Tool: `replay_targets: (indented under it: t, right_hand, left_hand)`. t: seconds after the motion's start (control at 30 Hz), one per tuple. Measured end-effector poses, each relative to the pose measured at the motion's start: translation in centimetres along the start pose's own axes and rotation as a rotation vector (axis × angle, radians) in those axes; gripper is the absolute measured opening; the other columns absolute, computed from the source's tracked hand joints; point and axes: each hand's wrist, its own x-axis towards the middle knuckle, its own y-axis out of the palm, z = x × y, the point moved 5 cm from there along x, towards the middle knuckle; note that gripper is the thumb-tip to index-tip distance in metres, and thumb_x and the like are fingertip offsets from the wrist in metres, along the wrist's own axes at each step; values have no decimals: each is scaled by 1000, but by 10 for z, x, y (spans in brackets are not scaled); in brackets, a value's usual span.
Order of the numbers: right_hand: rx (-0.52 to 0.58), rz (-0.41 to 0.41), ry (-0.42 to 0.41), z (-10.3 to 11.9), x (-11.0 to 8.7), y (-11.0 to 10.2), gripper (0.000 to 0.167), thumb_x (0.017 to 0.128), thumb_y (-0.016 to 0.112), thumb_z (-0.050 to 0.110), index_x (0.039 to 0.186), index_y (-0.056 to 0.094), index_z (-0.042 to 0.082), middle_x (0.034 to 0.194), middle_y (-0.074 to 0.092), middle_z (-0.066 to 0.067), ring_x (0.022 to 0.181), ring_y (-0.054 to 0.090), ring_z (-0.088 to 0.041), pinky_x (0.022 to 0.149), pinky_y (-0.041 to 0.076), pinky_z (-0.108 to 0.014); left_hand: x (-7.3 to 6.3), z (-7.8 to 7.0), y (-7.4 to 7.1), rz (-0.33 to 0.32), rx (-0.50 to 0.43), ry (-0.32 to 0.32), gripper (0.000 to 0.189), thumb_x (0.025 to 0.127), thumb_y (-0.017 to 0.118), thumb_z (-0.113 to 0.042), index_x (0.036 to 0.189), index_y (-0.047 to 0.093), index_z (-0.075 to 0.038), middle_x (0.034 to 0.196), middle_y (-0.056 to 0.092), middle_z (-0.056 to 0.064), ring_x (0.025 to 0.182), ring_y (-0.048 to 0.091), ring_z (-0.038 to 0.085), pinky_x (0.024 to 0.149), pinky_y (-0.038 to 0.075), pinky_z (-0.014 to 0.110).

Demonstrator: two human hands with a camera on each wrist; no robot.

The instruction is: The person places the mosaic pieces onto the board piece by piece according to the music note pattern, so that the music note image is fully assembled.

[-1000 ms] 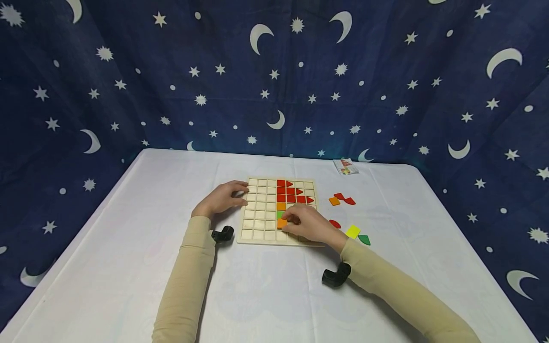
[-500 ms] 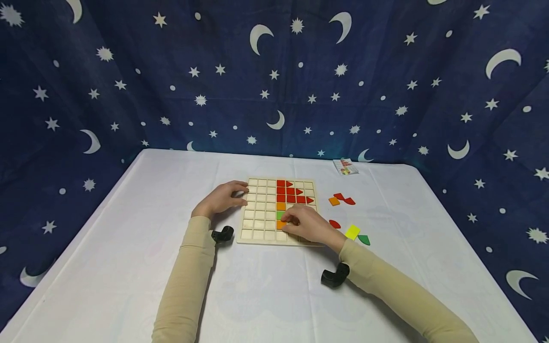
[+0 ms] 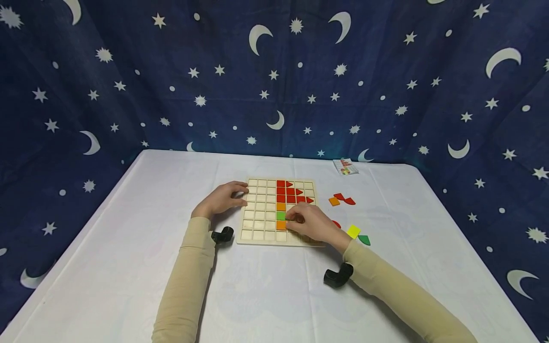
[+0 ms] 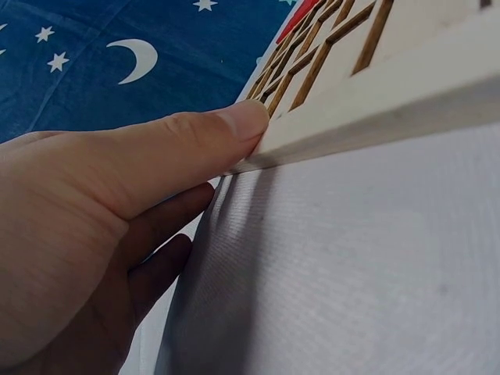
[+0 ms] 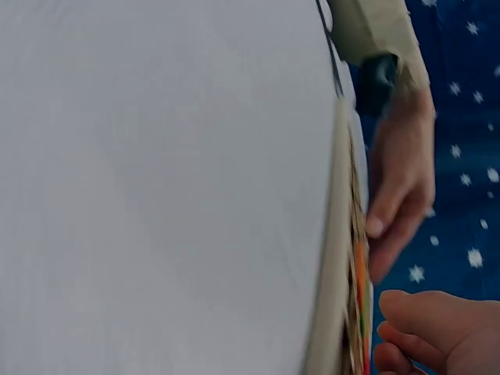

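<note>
A wooden grid board [image 3: 259, 209] lies on the white-covered table. My left hand [image 3: 220, 197] rests along its left edge; in the left wrist view the thumb [image 4: 195, 137] touches the rim, fingers beside it. My right hand [image 3: 313, 223] is over the lower right of the board, fingers bent and nothing visible between them. Its fingertips are just right of a green square tile [image 3: 280, 216] and an orange square tile [image 3: 280, 225], both in the grid. Another orange tile [image 3: 280, 206] lies above the green one. Red tiles [image 3: 290, 191] fill three rows further up, each ending in a triangle.
Right of the board lie loose pieces: an orange square [image 3: 334, 202], red curved pieces [image 3: 350, 201], a partly hidden red piece [image 3: 337, 224], a yellow square [image 3: 353, 231] and a green piece [image 3: 364, 239]. A pattern card [image 3: 346, 166] lies at the back, before a starry cloth.
The right hand has drawn slightly right, off the lower orange tile, which now lies fully visible in its cell and was partly under the fingers before. The left hand has stayed put.
</note>
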Motion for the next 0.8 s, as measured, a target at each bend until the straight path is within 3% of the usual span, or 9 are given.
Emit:
replay_targets:
  t: [0.2, 0.33, 0.57, 0.8]
  right_hand:
    - [-15, -116, 76, -31, -11, -34, 23, 90, 71, 22, 108, 71, 8, 99, 64, -4, 84, 55, -18, 73, 48, -33]
    - [-56, -162, 202, -66, -20, -61, 29, 91, 70, 21, 113, 69, 3, 106, 64, -12, 90, 56, -25, 80, 50, -38]
    - [-114, -127, 418, -117, -38, -95, 42, 93, 67, 23, 122, 60, -6, 112, 60, -21, 98, 53, -34, 86, 52, -46]
    - [-115, -77, 460, -129, -39, -94, 37, 92, 68, 20, 118, 62, -5, 102, 62, -17, 90, 52, -30, 83, 52, -41]
  left_hand:
    - [-1, 0, 0, -1, -9, 1, 48, 90, 72, -21, 132, 60, -1, 148, 45, 14, 141, 34, 32, 116, 28, 46]
    - [-2, -1, -1, 0, -9, 5, 47, 91, 71, -22, 132, 60, -1, 148, 45, 14, 141, 34, 33, 116, 28, 47]
    - [-2, 0, 0, 4, 1, 3, 47, 91, 72, -22, 131, 60, -2, 148, 45, 14, 141, 34, 32, 117, 27, 46]
    - [-2, -1, -1, 0, 4, 4, 47, 90, 72, -21, 131, 60, -1, 148, 45, 14, 141, 34, 32, 117, 27, 46]
